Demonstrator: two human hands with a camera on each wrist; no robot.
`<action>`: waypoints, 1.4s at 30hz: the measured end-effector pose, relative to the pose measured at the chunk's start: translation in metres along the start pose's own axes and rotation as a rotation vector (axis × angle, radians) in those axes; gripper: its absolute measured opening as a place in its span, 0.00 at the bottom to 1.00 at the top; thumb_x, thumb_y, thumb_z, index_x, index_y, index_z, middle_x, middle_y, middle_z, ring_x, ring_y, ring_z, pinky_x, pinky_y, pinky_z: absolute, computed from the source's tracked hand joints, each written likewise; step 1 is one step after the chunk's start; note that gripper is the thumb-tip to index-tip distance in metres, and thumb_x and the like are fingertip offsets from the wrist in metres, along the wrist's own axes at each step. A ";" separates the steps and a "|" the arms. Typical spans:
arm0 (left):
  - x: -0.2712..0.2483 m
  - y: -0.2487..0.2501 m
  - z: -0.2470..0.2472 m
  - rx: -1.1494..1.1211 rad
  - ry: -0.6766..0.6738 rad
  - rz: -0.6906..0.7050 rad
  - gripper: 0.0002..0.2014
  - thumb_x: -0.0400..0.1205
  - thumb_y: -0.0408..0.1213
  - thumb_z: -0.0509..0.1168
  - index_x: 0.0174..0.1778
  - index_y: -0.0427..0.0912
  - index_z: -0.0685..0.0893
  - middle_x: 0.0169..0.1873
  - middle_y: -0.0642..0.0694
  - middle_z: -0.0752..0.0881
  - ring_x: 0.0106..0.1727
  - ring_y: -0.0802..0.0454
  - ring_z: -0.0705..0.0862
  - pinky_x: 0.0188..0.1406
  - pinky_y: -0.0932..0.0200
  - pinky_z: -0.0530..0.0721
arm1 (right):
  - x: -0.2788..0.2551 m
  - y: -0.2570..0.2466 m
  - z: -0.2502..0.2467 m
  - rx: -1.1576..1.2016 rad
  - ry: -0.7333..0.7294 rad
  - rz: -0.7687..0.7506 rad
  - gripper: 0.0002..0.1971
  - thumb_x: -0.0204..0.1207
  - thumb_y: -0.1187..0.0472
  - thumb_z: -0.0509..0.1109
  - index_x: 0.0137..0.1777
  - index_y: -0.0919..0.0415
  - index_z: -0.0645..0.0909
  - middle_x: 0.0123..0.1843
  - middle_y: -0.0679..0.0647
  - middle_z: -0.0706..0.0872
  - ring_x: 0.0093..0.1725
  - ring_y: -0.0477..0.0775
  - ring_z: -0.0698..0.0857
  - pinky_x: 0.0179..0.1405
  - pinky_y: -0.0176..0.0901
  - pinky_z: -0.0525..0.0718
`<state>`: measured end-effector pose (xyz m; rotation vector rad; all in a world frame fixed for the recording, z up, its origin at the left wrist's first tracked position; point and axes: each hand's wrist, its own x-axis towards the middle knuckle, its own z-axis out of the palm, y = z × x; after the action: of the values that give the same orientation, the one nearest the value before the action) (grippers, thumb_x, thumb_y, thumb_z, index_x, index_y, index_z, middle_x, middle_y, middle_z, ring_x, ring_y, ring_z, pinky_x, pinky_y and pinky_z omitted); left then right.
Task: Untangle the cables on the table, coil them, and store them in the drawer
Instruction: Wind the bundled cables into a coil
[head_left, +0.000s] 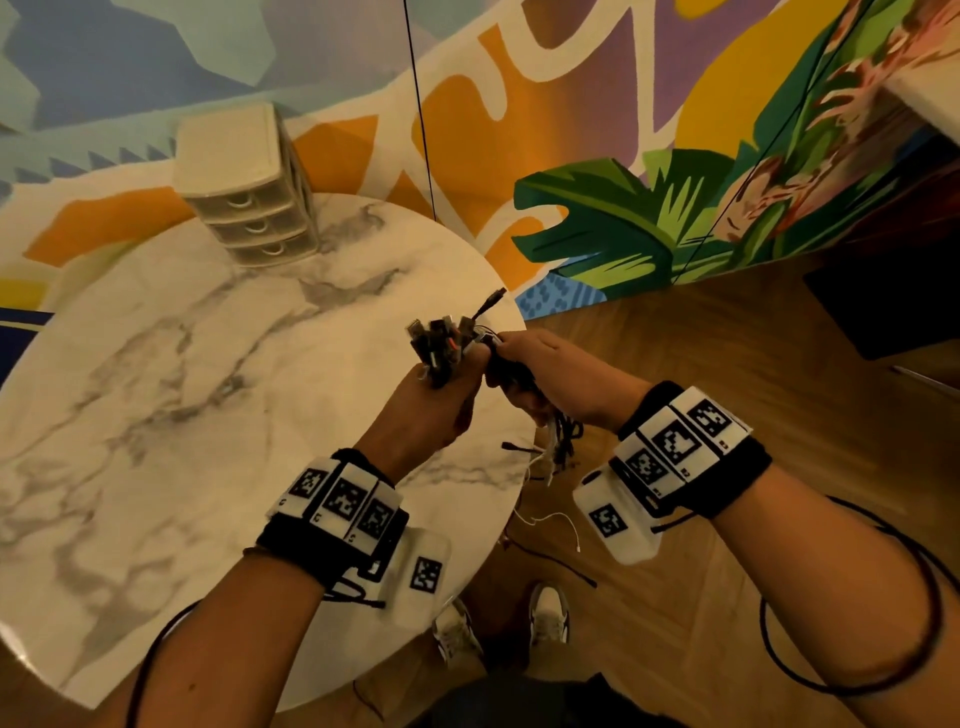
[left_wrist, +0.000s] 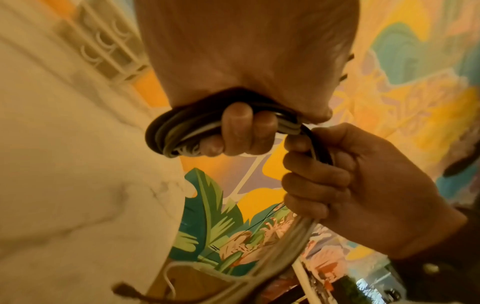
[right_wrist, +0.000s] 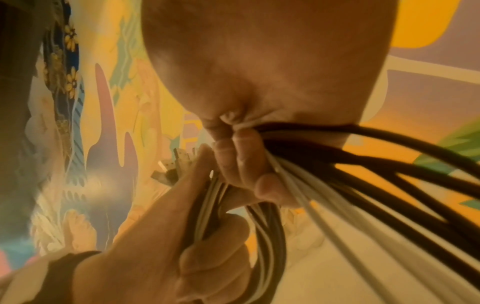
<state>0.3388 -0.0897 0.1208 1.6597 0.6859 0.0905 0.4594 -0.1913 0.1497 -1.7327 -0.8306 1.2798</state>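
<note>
Both hands hold one bundle of black and white cables (head_left: 562, 447) above the right edge of the marble table (head_left: 171, 374). My left hand (head_left: 441, 400) grips the bundle just below its cluster of plugs (head_left: 441, 340), which sticks up from the fist. In the left wrist view, the left hand's fingers (left_wrist: 246, 129) curl round a loop of cables (left_wrist: 162, 131). My right hand (head_left: 550, 374) grips the same cables right beside it. Its fingers (right_wrist: 241, 162) close round black and white strands (right_wrist: 389, 185). The loose ends hang down past the table edge. The beige drawer unit (head_left: 249, 192) stands at the table's far side with all drawers closed.
A thin white cable (head_left: 550, 519) and a black one (head_left: 566, 569) trail down to the wooden floor (head_left: 727, 364) beside my shoes (head_left: 548, 613). A painted mural wall (head_left: 597, 130) stands behind the table. A dark box (head_left: 893, 306) sits on the floor at right.
</note>
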 end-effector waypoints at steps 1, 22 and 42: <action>-0.002 0.001 0.003 -0.074 0.006 0.016 0.28 0.77 0.66 0.57 0.33 0.42 0.80 0.16 0.44 0.70 0.17 0.52 0.66 0.23 0.53 0.62 | -0.001 -0.001 0.003 0.016 0.007 -0.011 0.19 0.86 0.55 0.46 0.41 0.62 0.73 0.27 0.54 0.68 0.22 0.48 0.64 0.21 0.39 0.68; 0.013 0.004 0.015 -0.173 0.106 -0.093 0.24 0.78 0.60 0.62 0.30 0.41 0.75 0.16 0.46 0.72 0.17 0.53 0.69 0.16 0.64 0.67 | -0.006 0.011 0.040 -0.545 0.332 -0.071 0.08 0.83 0.60 0.54 0.55 0.64 0.71 0.44 0.61 0.84 0.40 0.61 0.85 0.42 0.59 0.85; 0.012 -0.012 -0.003 -0.599 -0.097 -0.109 0.10 0.73 0.33 0.69 0.48 0.42 0.79 0.26 0.46 0.75 0.28 0.51 0.73 0.37 0.55 0.71 | 0.012 0.029 0.070 -0.161 -0.117 -0.014 0.09 0.81 0.63 0.63 0.56 0.67 0.81 0.48 0.59 0.86 0.44 0.48 0.82 0.46 0.32 0.81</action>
<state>0.3424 -0.0804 0.1071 1.0446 0.5995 0.1226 0.3968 -0.1788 0.1076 -1.7863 -1.0358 1.3471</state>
